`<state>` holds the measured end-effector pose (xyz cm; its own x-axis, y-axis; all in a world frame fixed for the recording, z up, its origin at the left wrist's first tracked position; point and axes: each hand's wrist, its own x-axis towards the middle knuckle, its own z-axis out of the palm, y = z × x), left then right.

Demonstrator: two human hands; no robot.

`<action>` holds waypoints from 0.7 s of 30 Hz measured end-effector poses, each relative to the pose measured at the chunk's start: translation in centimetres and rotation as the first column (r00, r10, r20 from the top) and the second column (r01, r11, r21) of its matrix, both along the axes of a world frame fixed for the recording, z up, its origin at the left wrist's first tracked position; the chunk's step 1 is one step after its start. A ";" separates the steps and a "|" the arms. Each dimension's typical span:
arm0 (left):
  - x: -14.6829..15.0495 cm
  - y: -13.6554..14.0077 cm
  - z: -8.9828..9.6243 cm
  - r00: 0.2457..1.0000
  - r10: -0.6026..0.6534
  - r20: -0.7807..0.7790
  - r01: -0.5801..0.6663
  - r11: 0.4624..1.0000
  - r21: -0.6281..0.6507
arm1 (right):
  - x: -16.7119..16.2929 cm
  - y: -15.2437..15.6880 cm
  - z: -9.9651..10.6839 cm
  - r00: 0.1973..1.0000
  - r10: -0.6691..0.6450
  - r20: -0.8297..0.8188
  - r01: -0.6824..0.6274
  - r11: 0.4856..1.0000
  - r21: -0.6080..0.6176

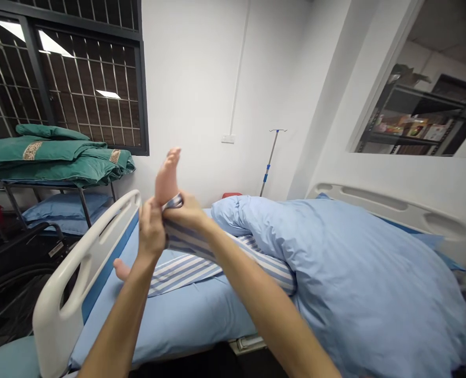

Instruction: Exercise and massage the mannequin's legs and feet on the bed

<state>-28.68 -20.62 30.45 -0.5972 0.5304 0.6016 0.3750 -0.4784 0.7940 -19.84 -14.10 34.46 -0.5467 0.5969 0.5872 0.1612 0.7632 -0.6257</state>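
Observation:
A bare foot (167, 181) points up above the bed, its leg raised in blue-and-white striped trousers (189, 245). My left hand (151, 227) is wrapped round the ankle from the near left side. On the other side, my right hand (186, 210) grips the bunched trouser cuff (173, 202) at the ankle; some of its fingers are hidden behind the leg. The other bare foot (121, 269) lies on the mattress, its striped leg (189, 273) stretched along the sheet. A light blue quilt (354, 257) covers the rest of the body.
A white footboard (55, 294) stands at the left, a headboard (398, 210) at the right. Beyond the footboard are a wheelchair (16, 278) and a rack with green quilts (59, 155). An IV pole (270, 163) stands behind the bed.

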 end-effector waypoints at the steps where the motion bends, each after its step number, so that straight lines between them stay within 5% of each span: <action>1: 1.0 0.3 1.5 0.998 0.015 -0.066 -0.015 1.000 -0.005 | 1.1 0.3 1.2 0.999 0.009 -0.047 -0.009 1.000 -0.006; 6: 5.3 1.6 7.0 0.977 -0.025 -0.211 0.022 1.000 -0.017 | 5.6 1.4 5.3 0.980 0.029 -0.195 -0.033 0.999 -0.018; 10: 5.0 2.1 7.4 0.969 -0.042 -0.242 0.037 0.999 -0.023 | 5.6 1.8 5.6 0.976 0.046 -0.215 -0.049 0.999 -0.011; 15: -0.4 1.3 3.2 0.978 -0.053 -0.202 0.028 0.992 -0.122 | 0.6 1.4 1.8 0.995 -0.019 -0.099 0.024 0.999 0.044; 21: -8.7 -0.8 -5.6 0.993 -0.045 -0.111 -0.002 0.919 -0.395 | -7.9 0.3 -8.0 0.970 -0.132 0.206 0.123 0.991 0.055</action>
